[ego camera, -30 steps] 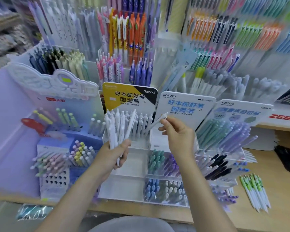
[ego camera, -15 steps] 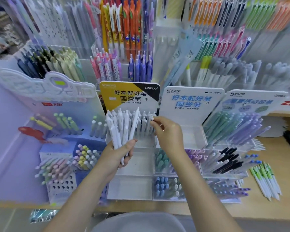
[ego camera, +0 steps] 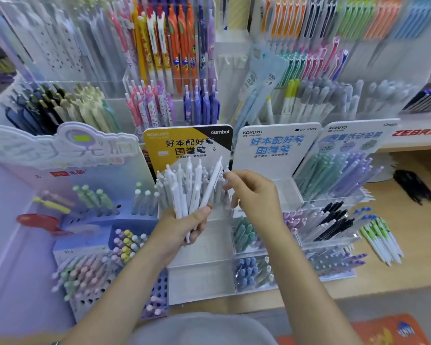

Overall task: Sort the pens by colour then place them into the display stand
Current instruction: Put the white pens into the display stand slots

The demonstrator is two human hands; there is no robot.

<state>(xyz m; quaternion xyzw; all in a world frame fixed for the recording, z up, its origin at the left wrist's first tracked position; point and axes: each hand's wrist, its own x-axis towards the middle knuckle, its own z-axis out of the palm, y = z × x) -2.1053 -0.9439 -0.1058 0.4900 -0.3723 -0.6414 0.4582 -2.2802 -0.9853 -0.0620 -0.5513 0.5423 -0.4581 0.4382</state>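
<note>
a fanned bundle of white pens (ego camera: 193, 192) is gripped in the left hand (ego camera: 184, 226), fingers and thumb curled round the lower barrels, in front of the top compartment of the display stand (ego camera: 202, 282) under the yellow gambol card (ego camera: 188, 145). more white pens (ego camera: 163, 192) already stand in that compartment. the right hand (ego camera: 253, 192) is held at the compartment's right edge with its fingertips (ego camera: 228, 175) pinched together at the top of a pen there; whether that pen is actually gripped or only touched cannot be told.

the main risk is judged to be the loose fan: the pens are splayed at different angles and are held only low down, so 1 could slide out and fall into the bare lower trays or onto the table (ego camera: 408, 277) if the grip is relaxed. the packed compartment could also be disturbed, and standing pens tipped, if another is pushed in at a slant. a white pen could be mixed with the pale grey ones beside it, since the colours are close.

much is hard to make out. the bundle hides the middle of the compartment, so its remaining room cannot be judged. the number of pens in the bundle cannot be counted. the upper racks are blurred, and the green and white pens (ego camera: 381, 241) lying on the table at the right are small and smeared.
</note>
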